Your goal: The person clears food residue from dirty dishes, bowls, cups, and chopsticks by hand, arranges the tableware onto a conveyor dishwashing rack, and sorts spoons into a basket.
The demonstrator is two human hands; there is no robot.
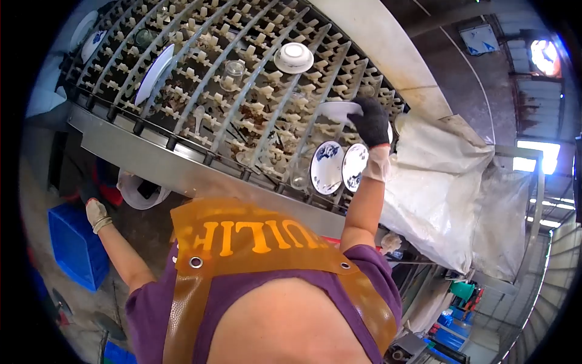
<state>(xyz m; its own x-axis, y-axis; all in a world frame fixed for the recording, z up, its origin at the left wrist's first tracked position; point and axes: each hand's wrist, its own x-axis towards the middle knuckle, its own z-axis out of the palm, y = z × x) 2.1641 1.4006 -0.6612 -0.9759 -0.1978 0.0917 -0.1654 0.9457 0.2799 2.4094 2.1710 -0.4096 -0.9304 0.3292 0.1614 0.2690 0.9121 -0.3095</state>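
My right hand (371, 121), in a dark glove, grips the edge of a white plate (339, 111) above the pegged conveyor (242, 176). Just below it, two blue-patterned white plates (326, 168) (355, 167) stand on edge among the pegs. A clear glass (299, 178) is beside them. Low on the left, my left hand (91, 193), also dark-gloved, is over the rim area of a blue crate (79, 246), near a white bucket (142, 191). Its fingers blend into the shadow there.
Farther along the conveyor are a white bowl (294, 57), a glass cup (233, 74), a tilted plate (155, 74) and a white spoon (199, 119). Food scraps (248, 121) lie between the pegs. A whitish plastic sheet (436, 194) hangs at the right. A metal rail (151, 161) edges the conveyor.
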